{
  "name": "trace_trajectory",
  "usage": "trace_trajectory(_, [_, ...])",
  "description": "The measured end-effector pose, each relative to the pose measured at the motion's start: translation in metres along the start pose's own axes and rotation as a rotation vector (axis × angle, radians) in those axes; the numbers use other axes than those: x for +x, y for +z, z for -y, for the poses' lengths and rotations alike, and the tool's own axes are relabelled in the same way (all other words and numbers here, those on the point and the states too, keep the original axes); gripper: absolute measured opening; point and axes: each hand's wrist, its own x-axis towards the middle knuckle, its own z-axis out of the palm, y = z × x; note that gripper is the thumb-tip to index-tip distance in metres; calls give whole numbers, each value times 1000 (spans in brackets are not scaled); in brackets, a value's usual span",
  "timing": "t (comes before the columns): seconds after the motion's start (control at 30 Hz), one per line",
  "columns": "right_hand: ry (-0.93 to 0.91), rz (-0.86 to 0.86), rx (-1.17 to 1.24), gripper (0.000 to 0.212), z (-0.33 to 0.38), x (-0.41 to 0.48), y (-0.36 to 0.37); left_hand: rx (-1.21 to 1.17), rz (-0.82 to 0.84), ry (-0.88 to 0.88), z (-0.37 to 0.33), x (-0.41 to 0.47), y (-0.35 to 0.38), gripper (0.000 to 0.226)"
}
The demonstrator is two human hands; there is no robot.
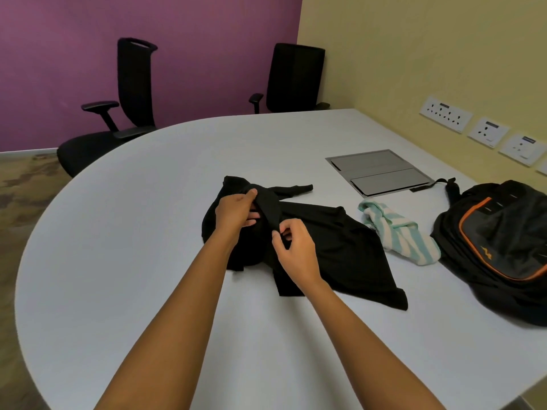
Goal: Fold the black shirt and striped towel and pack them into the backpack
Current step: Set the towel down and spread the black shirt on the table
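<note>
The black shirt lies crumpled in the middle of the white table, one sleeve trailing toward the far side. My left hand grips a bunched fold of the shirt at its upper left. My right hand pinches the lower end of the same twisted strip of fabric. The striped towel, mint and white, lies rumpled just right of the shirt. The black backpack with orange trim lies flat at the table's right edge, beside the towel.
A grey cable-box lid is set into the table beyond the towel. Two black office chairs stand at the far side. Wall sockets line the yellow wall on the right.
</note>
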Motion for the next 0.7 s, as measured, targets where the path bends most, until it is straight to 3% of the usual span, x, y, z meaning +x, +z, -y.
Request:
trace_trajectory(0.07, [-25, 26, 103, 15, 23, 1, -12, 43, -53, 45, 0, 0, -7, 24])
trace_trajectory(0.13, [-87, 164, 175, 25, 48, -3, -16, 82, -105, 72, -1, 1, -16, 28])
trace_trajectory(0.3, [-172, 842, 71, 13, 67, -48, 28, 200, -98, 143, -5, 3, -25, 23])
trace_trajectory(0.43, [-86, 1222, -91, 25, 42, -84, 57, 404, -26, 149, 26, 1, -23, 24])
trace_trajectory(0.5, [67, 1175, -9, 23, 21, -83, 49, 541, -29, 118, 48, -3, -23, 27])
trace_trajectory(0.6, [292, 676, 142, 6, -26, -62, 13, 729, -29, 54, 81, -14, -21, 30])
trace_trajectory(0.67, [343, 339, -25, 9, -64, -47, -20, 822, -13, 32, 101, -22, -16, 36])
trace_trajectory(0.7, [353, 249, -166, 13, -81, -42, -38, 851, -8, 29, 110, -26, -11, 40])
